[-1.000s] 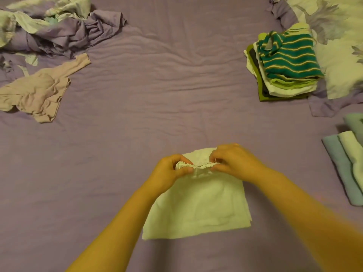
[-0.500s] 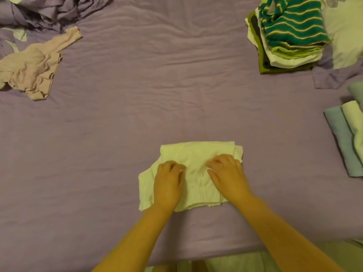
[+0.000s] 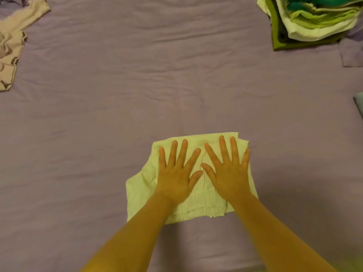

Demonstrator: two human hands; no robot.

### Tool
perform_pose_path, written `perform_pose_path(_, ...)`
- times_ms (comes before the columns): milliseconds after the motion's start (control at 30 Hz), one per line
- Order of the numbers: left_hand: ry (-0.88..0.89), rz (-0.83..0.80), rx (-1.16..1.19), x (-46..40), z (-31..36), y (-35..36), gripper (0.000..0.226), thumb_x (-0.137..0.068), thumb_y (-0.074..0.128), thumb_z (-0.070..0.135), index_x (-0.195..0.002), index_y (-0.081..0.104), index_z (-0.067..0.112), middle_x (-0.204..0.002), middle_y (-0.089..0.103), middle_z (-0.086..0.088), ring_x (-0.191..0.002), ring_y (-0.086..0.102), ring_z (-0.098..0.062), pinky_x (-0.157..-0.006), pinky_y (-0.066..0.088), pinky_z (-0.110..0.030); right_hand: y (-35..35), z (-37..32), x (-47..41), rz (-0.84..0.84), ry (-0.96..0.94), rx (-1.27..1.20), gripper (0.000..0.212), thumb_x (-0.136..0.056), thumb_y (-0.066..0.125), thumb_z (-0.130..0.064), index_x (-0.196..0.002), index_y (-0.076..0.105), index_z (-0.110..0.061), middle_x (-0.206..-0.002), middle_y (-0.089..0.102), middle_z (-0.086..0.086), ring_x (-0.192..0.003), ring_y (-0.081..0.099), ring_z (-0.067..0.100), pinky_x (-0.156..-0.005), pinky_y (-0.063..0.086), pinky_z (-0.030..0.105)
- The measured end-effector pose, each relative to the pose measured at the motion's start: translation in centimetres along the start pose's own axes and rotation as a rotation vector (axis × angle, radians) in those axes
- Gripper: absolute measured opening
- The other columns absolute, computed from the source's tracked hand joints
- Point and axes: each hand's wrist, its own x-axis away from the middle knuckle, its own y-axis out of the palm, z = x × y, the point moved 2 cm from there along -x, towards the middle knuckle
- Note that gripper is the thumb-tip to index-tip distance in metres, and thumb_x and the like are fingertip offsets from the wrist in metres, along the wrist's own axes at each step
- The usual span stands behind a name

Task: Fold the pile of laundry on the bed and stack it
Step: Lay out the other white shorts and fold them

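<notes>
A pale yellow-white garment (image 3: 140, 191), folded, lies flat on the purple bed sheet (image 3: 176, 85), its elastic waistband toward me. My left hand (image 3: 177, 173) presses flat on its left half with fingers spread. My right hand (image 3: 228, 171) presses flat on its right half, fingers also spread. A stack of folded laundry (image 3: 312, 22), green and white layers, sits at the far right. A crumpled beige garment (image 3: 11, 42) lies unfolded at the far left.
A grey-blue folded item (image 3: 359, 105) shows at the right edge. A purple fabric piece (image 3: 351, 52) lies beside the stack. Wrinkled sheet stretches between the garment and the far items.
My hands brought the waistband down toward me, folding the garment in half. The curled fingers have opened and spread flat on the cloth. The view has tilted down and closer.
</notes>
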Motion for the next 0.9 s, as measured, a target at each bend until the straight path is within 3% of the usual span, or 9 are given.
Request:
perform_pose_path(200, 0.0, -0.124, -0.009, -0.2, 0.1, -1.1, 0.066, -0.094, 0.007, 0.064, -0.152, -0.002, 0.033, -0.16, -0.007, -0.005, -0.147, -0.007, -0.034, -0.114, -0.007, -0.059, -0.8, 0.2, -0.1, -0.044, -0.024, -0.016, 0.071, -0.089, -0.006, -0.064, -0.148, 0.014, -0.029, -0.158, 0.012, 0.01, -0.144, 0.01, 0.039, -0.11, 0.01, 0.069)
perform_pose_path(300, -0.127, -0.174, 0.012, 0.6, -1.2, -2.8, 0.075, -0.088, 0.004, 0.073, -0.145, -0.024, 0.034, -0.156, -0.024, -0.001, -0.145, -0.019, -0.03, -0.113, -0.016, -0.055, -2.3, 1.1, 1.2, -0.03, 0.197, -0.116, 0.082, -0.081, -0.014, -0.073, -0.148, 0.003, -0.03, -0.159, 0.006, 0.013, -0.146, 0.006, 0.038, -0.112, 0.015, 0.062)
perform_pose_path(433, -0.706, -0.218, 0.351, 2.4, -3.3, -5.1, 0.108, -0.074, 0.041, 0.082, -0.152, -0.005, 0.023, -0.16, 0.005, -0.008, -0.145, 0.012, -0.031, -0.113, 0.018, -0.052, -3.2, 1.6, 2.5, -0.063, 0.572, -0.363, 0.107, -0.073, 0.04, -0.08, -0.152, -0.007, -0.024, -0.159, 0.005, 0.015, -0.145, 0.009, 0.033, -0.113, 0.02, 0.052)
perform_pose_path(500, -0.795, -0.202, 0.479, 2.7, -3.6, -6.2, 0.11, -0.072, 0.055, 0.076, -0.152, 0.008, 0.017, -0.154, 0.022, -0.009, -0.134, 0.035, -0.032, -0.101, 0.037, -0.049, -4.1, 1.0, 2.3, -0.025, 0.621, -0.477, 0.113, -0.072, 0.059, -0.07, -0.152, -0.003, -0.019, -0.157, 0.014, 0.014, -0.142, 0.02, 0.035, -0.108, 0.029, 0.053)
perform_pose_path(600, -0.961, -0.247, 0.781, 2.5, -4.5, -7.0, 0.093, -0.072, 0.069, 0.063, -0.139, 0.033, 0.01, -0.134, 0.044, -0.008, -0.109, 0.055, -0.03, -0.083, 0.045, -0.039, -4.5, 0.3, 2.1, -0.013, 0.783, -0.738, 0.116, -0.072, 0.075, -0.052, -0.152, 0.0, -0.012, -0.153, 0.023, 0.016, -0.134, 0.035, 0.039, -0.098, 0.039, 0.056)
perform_pose_path(700, -0.956, -0.35, 1.012, 2.1, -5.1, -8.0, 0.063, -0.076, 0.074, 0.049, -0.118, 0.055, 0.006, -0.107, 0.064, -0.004, -0.082, 0.059, -0.015, -0.064, 0.045, -0.026, -5.0, -0.2, 2.3, -0.039, 0.83, -0.874, 0.096, -0.077, 0.076, -0.04, -0.147, 0.02, -0.006, -0.136, 0.047, 0.018, -0.121, 0.049, 0.038, -0.094, 0.045, 0.05)
perform_pose_path(767, -0.889, -0.352, 1.076, 2.0, -5.0, -9.4, 0.046, -0.079, 0.073, 0.044, -0.106, 0.063, 0.008, -0.096, 0.068, -0.002, -0.072, 0.059, -0.008, -0.053, 0.041, -0.019, -6.0, -0.4, 2.6, -0.023, 0.78, -0.93, 0.085, -0.081, 0.073, -0.036, -0.145, 0.028, -0.006, -0.137, 0.048, 0.016, -0.124, 0.048, 0.035, -0.098, 0.041, 0.044)
perform_pose_path(833, -0.794, -0.337, 1.109, 2.0, -4.6, -11.4, 0.043, -0.083, 0.069, 0.042, -0.112, 0.063, 0.01, -0.104, 0.069, -0.003, -0.083, 0.063, -0.013, -0.061, 0.046, -0.021, -7.7, -0.3, 3.2, 0.026, 0.736, -0.987, 0.081, -0.083, 0.071, -0.033, -0.147, 0.026, -0.007, -0.142, 0.044, 0.014, -0.128, 0.044, 0.032, -0.098, 0.037, 0.037)
perform_pose_path(900, -0.685, -0.357, 1.116, 1.9, -4.0, -13.7, 0.047, -0.087, 0.065, 0.042, -0.122, 0.059, 0.012, -0.117, 0.066, -0.005, -0.103, 0.062, -0.022, -0.083, 0.051, -0.031, -10.2, 0.2, 3.8, 0.088, 0.705, -1.02, 0.077, -0.085, 0.069, -0.03, -0.146, 0.027, -0.009, -0.143, 0.042, 0.012, -0.128, 0.043, 0.03, -0.095, 0.034, 0.032)
